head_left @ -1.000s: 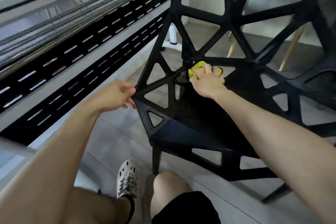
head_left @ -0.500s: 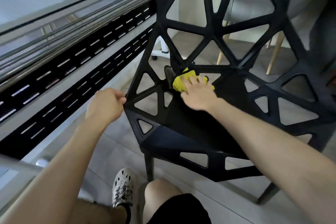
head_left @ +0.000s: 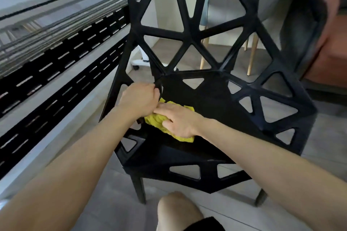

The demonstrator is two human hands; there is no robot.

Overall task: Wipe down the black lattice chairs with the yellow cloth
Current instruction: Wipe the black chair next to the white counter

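Cloth (head_left: 156, 120) had come forward from the seat's back corner to the left part of the seat, and the left hand (head_left: 139, 99) had shifted off the front-left edge of the chair (head_left: 206, 99) up to the side lattice, just beside the cloth. Right hand (head_left: 178, 120) lay flat on the cloth, fingers straight, thumb on it, pressing it onto the seat. Left hand's fingers were curled round a strut on the chair's left side, touching the right hand's fingertips. Cloth was bunched and showed on both sides of the right hand. Chair stood upright on grey floor (head_left: 105, 184), next to a black slotted panel (head_left: 56, 65) on the left. Knee (head_left: 176, 204) sat below the seat's front edge. Wooden legs (head_left: 251, 58) showed through the backrest.
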